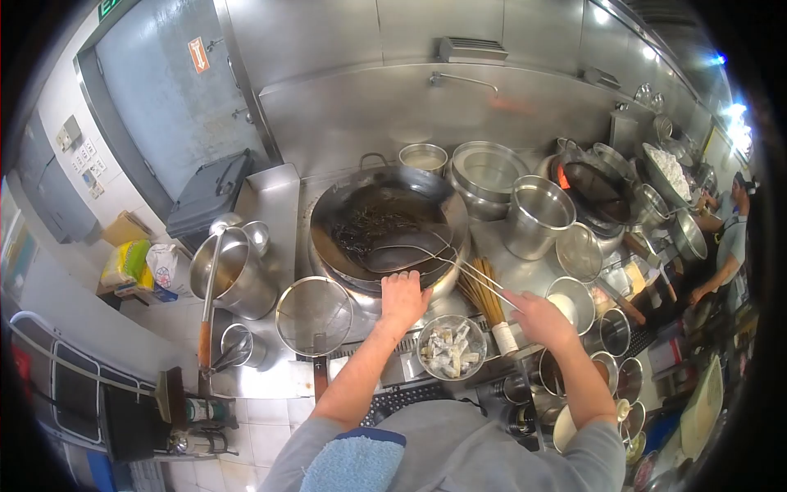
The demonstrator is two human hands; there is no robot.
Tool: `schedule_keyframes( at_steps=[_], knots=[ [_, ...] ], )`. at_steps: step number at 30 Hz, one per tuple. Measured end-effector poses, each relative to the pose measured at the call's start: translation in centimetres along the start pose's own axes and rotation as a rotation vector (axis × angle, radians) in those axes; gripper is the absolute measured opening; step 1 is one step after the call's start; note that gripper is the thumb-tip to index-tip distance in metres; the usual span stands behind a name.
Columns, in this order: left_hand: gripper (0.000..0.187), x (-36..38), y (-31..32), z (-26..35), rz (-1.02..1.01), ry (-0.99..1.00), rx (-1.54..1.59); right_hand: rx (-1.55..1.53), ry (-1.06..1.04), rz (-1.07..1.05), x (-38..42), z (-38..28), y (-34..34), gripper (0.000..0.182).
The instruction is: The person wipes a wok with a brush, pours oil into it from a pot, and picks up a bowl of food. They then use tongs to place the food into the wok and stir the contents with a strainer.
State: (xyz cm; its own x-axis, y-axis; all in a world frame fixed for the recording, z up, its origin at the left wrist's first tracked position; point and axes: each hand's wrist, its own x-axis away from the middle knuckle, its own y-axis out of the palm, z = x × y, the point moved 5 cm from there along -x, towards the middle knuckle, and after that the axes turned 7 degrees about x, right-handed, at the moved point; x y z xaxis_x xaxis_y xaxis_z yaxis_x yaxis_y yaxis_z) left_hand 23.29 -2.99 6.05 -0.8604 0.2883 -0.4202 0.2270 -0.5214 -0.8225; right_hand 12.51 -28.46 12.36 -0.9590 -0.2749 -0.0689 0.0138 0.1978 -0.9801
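Wok holds dark bits; pale bits sit outside, in a bowl between the hands. Left hand half-curls at the near rim, hold unclear; right hand closes round the strainer.

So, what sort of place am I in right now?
Probably a restaurant kitchen: there's a big wok in front of you, deep steel pots, and another person off to the right.
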Motion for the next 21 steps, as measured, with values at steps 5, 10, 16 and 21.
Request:
schedule_keyframes(
  at_steps=[5,10,16,21],
  knots=[
    [0.021,-0.4,1.4,-1.2,0.031,-0.05,0.088,0.23,0.086,-0.019,1.4,0.7,-1.8,0.052],
    [0.016,-0.5,1.0,-1.2,0.038,-0.065,0.152,0.288,0.093,0.088,0.4,0.6,-2.3,0.048],
    [0.015,-0.3,0.0,-0.5,0.088,-0.035,0.199,0.291,0.071,0.155,-2.9,2.2,0.8,0.047],
    [0.016,-0.1,-0.2,-0.1,0.136,-0.022,0.186,0.23,0.084,0.174,-6.1,2.1,3.5,0.045]
  ],
)
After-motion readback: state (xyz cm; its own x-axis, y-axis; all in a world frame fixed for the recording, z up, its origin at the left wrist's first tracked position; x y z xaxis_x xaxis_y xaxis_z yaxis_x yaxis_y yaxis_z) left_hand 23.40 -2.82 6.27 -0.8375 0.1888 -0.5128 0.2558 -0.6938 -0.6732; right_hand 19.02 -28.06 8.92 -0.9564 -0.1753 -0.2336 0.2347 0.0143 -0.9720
